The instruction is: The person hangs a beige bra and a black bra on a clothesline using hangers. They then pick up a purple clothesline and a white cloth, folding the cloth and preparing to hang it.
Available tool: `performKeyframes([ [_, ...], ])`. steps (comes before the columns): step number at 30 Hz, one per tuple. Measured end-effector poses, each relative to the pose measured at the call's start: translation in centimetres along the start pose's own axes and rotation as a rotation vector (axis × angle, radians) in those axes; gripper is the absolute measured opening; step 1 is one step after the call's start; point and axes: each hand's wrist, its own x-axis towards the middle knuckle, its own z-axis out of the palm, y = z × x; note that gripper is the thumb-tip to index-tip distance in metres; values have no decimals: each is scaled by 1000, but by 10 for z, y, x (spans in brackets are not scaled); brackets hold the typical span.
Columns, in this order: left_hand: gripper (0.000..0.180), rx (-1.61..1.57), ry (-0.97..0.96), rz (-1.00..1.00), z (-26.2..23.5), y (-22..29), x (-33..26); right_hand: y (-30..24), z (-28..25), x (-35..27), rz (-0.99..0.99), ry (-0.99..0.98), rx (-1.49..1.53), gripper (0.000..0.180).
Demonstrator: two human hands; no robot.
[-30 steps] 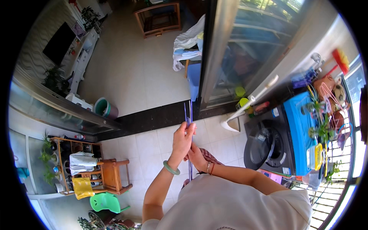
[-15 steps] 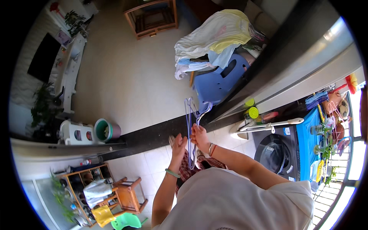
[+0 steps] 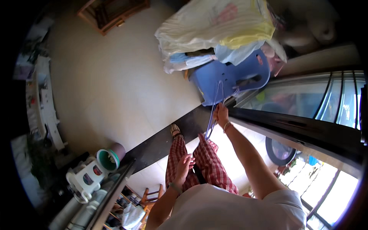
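Observation:
My right hand (image 3: 221, 114) grips several thin lavender clothes hangers (image 3: 210, 124), held out in front of me over the dark door threshold (image 3: 149, 134). Their hooks overlap the near side of a blue plastic chair (image 3: 218, 78). Away from the hangers, my left hand (image 3: 185, 165) is held low before my checked trousers, its fingers loosely bent and apart, with nothing in it. A heap of clothes (image 3: 207, 30), white, yellow and light blue, lies over the chair, beyond my right hand.
To my right a dark-framed sliding glass door (image 3: 295, 120) stands close to my forearm. A green-rimmed bin (image 3: 108, 159) and a white plastic stool (image 3: 87, 177) are at the left. A wooden table (image 3: 111, 15) stands far off; a round washing-machine door (image 3: 281, 150) shows behind the frame.
I have stepped toward the threshold, and the chair and clothes appear nearer. My left hand has drawn away from the hangers and dropped lower; my right hand still carries them, reaching further forward.

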Motion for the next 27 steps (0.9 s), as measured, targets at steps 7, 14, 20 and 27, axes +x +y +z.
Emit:
performKeyframes([
  [7,32,52,-30,-277,-42,-6,34,-8,8,124,77,-22,130,40],
  [14,34,53,-22,-390,-42,3,72,29,-38,206,136,11,195,50],
  [20,36,45,-35,-434,-28,28,105,65,-86,254,-96,379,-142,45],
  [27,37,85,-85,-436,1,86,166,83,-134,314,-462,769,-685,18],
])
